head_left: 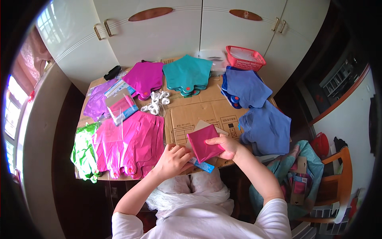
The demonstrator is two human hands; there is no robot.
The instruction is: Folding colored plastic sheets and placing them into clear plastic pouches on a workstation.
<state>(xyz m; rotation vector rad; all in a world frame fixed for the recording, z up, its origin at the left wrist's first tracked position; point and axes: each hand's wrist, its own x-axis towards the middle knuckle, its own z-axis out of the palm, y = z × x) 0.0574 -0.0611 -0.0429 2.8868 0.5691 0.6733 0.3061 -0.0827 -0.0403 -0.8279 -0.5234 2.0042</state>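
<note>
My right hand point(226, 145) grips a folded magenta foil sheet point(203, 140), its thumb lying across the top. Beige card point(201, 125) shows behind the foil, and a blue printed strip point(203, 165) sticks out below it. To the left, my left hand point(174, 159) has its fingers curled in at the near edge of the foil and the strip; what they pinch, if anything, is hidden. Beside that hand lies a pile of flat pink foil balloons point(129, 145). Flat blue foil balloons point(267, 129) are to the right.
Cardboard point(195, 109) covers the table. Purple balloons point(145, 77), teal balloons point(188, 73), green foil point(84, 149), white ribbon rolls point(156, 102) and packaged foil point(122, 106) lie around. A red basket point(244, 57) stands at the back. A wooden chair point(338, 179) holds a bag point(314, 159) at right.
</note>
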